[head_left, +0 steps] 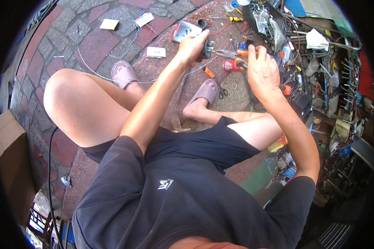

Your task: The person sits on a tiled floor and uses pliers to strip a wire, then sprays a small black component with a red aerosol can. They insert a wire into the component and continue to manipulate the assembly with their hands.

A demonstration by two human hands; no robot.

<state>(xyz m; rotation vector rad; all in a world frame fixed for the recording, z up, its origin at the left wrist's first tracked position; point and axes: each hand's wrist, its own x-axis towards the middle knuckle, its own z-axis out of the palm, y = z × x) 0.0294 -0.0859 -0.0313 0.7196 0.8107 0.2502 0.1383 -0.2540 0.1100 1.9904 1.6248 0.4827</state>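
Observation:
My left hand (191, 49) is closed around a dark round plug-like part (207, 50) with several metal pins pointing right. My right hand (262, 70) grips a pair of pliers (226, 54) with orange and black handles. The metal jaws reach left toward the pins; whether they touch them I cannot tell. A red can (229, 65) lies just below the pliers. Beyond my left hand, a small white and red box (185, 31) stands beside a black ring-shaped cap (202, 23). A thin white cable (108, 79) curves across the ground from the left toward my left hand.
Black-handled scissors (223, 93) and an orange tool (209, 73) lie near my right foot. A yellow-handled screwdriver (235, 19) is farther off. Tools and scrap (328, 79) crowd the right side. A white card-like piece (156, 52) and cardboard box (13, 153) are on the left.

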